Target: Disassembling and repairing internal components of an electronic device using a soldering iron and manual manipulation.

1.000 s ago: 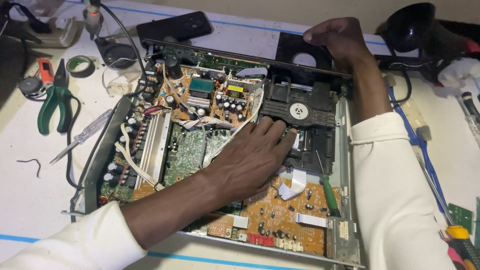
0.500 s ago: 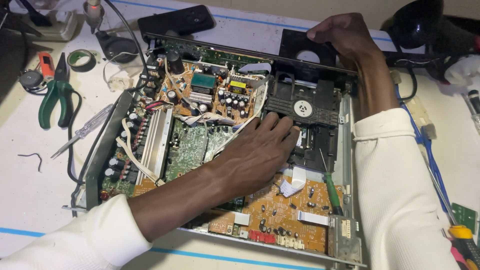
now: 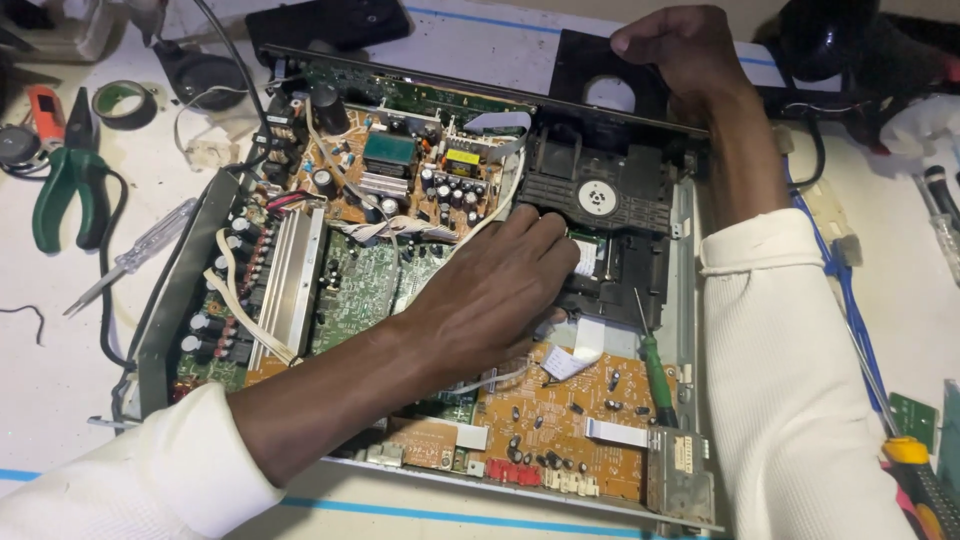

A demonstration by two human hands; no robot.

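Black disc drive (image 3: 600,200) inside opened player chassis (image 3: 170,300) now pinched at its front edge by left hand (image 3: 490,290), slid forward since before; far edge gripped by right hand (image 3: 690,45); drive likely being worked loose

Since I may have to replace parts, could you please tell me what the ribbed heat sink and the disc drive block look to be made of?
The ribbed heat sink looks like bare metal, probably aluminium: pale silver with a dull sheen along its fins. The disc drive block, which the left hand touches, looks like matte black moulded plastic, with a ribbed top and no glint. The right hand grips the black front panel, likely plastic too.
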